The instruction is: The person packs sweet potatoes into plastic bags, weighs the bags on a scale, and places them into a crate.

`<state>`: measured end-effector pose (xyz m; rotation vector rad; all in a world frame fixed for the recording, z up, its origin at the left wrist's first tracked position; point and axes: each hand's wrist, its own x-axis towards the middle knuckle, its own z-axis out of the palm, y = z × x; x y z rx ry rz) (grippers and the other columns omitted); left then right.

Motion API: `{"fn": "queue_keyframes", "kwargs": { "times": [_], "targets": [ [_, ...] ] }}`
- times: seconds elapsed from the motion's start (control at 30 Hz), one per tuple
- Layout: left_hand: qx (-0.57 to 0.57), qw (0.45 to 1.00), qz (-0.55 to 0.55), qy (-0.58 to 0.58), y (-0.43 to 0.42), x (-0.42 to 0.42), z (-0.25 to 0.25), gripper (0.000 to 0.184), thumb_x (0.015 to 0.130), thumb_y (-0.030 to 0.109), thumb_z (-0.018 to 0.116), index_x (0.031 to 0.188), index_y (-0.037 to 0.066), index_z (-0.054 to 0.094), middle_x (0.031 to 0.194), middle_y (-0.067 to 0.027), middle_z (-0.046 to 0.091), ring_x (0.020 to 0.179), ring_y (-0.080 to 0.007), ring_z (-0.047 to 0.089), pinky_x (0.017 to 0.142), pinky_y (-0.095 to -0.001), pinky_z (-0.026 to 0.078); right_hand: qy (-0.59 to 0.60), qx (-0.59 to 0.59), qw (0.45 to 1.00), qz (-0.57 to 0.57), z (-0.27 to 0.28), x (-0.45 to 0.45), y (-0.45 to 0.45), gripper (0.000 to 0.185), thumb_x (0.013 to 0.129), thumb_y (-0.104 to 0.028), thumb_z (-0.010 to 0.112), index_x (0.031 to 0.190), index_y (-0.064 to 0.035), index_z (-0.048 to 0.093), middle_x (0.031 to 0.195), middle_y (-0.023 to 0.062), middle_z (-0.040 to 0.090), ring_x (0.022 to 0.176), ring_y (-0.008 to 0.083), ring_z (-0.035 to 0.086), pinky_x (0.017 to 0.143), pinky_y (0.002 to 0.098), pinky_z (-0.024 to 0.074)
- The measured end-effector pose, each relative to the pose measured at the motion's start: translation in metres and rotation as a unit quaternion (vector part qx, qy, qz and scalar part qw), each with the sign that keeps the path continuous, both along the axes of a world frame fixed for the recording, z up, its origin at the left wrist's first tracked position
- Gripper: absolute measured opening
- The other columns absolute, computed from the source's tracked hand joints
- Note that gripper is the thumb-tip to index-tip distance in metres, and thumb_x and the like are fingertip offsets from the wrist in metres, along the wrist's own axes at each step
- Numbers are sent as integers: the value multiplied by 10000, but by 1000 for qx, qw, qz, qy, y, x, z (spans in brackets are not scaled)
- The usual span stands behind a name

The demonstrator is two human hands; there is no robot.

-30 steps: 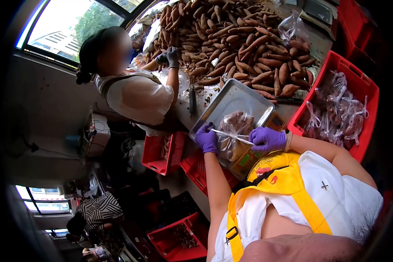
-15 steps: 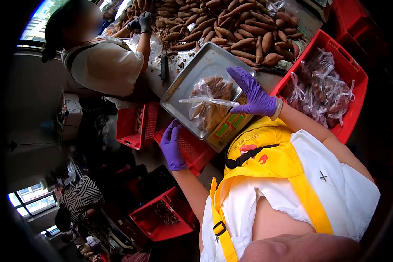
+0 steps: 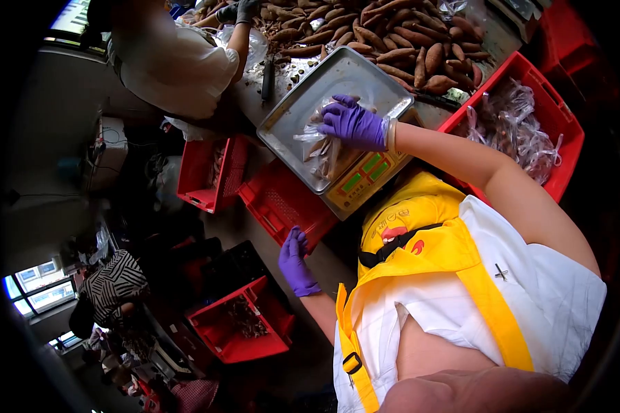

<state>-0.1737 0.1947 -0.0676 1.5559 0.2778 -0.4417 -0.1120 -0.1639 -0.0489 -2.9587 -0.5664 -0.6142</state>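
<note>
A clear plastic bag of sweet potatoes rests on the metal tray of a weighing scale with green displays. My right hand, in a purple glove, lies over the top of this bag with its fingers curled round the gathered plastic. It hides the knot and part of the contents. Lower and to the left, my left hand, also gloved in purple, hangs in the air near a red crate. Its fingers are drawn together, and nothing shows in them.
Loose sweet potatoes are heaped on the table beyond the scale. A red crate at right holds several tied bags. More red crates stand at left. A co-worker in grey gloves works at upper left, near a dark-handled tool.
My right hand has moved left from the tray's edge and closed over the bag's top. My left hand has dropped down and right, away from the scale. The whole view has shifted slightly.
</note>
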Motion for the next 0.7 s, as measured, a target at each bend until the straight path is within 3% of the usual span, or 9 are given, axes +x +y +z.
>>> {"fn": "queue_keyframes", "kwargs": {
  "times": [0.03,0.2,0.23,0.3,0.33,0.43,0.5,0.67,0.7],
  "targets": [
    [-8,1000,-4,-17,-5,4,3,311,951,164,535,1207,4,609,1100,-61,665,907,-101,620,781,-232,471,-21,25,999,15,5,6,0,281,732,-137,645,1010,-151,609,1038,55,583,1087,245,509,1092,483,244],
    [-33,996,-55,-58,-58,22,48,408,944,161,556,1327,28,512,1203,-77,606,959,-117,594,832,-250,465,89,419,899,-93,31,14,-12,173,852,-90,575,1000,-78,662,860,104,652,849,240,622,946,363,442],
    [-34,992,-94,-72,-76,25,64,532,935,165,577,1422,57,391,1228,-72,564,992,-135,567,869,-263,446,91,605,791,-15,32,9,-20,198,867,-82,560,1038,-45,652,893,97,663,841,222,629,891,329,466],
    [-110,976,-162,-94,-108,32,75,767,892,199,643,1501,87,190,1332,-94,450,1125,-171,482,963,-296,393,53,699,711,55,38,-7,-32,242,903,-84,526,1087,31,631,981,82,673,887,160,631,843,283,484],
    [-143,964,-192,-112,-129,34,85,843,873,210,666,1514,89,132,1383,-103,400,1173,-184,449,996,-311,372,132,853,503,24,65,-21,-25,283,932,-129,499,1136,37,604,1037,101,661,924,153,632,885,276,483],
    [-241,923,-271,-125,-177,29,100,886,827,160,711,1508,78,151,1403,-93,391,1248,-211,403,1044,-333,328,67,848,525,37,71,-47,-27,325,936,-140,488,1189,50,562,1091,116,647,958,177,638,910,290,492],
    [-257,907,-320,-98,-190,25,92,870,820,148,717,1502,73,181,1384,-89,420,1243,-208,414,1047,-329,326,185,960,198,75,72,-61,-38,346,935,-129,473,1224,53,532,1118,132,639,965,208,646,898,312,510],
    [-168,882,-436,-58,-229,1,96,616,887,63,595,1448,47,341,1309,-121,505,1134,-179,507,991,-317,380,23,974,224,-33,86,-155,-83,219,891,-155,568,1005,16,643,872,84,684,789,162,655,762,280,523],
    [-139,884,-443,-52,-232,0,90,572,907,78,568,1440,52,363,1273,-122,537,1076,-169,537,950,-306,406,-53,954,278,-96,75,-177,-100,204,886,-160,576,975,9,648,868,76,679,777,154,646,754,273,515]
  ]
}}
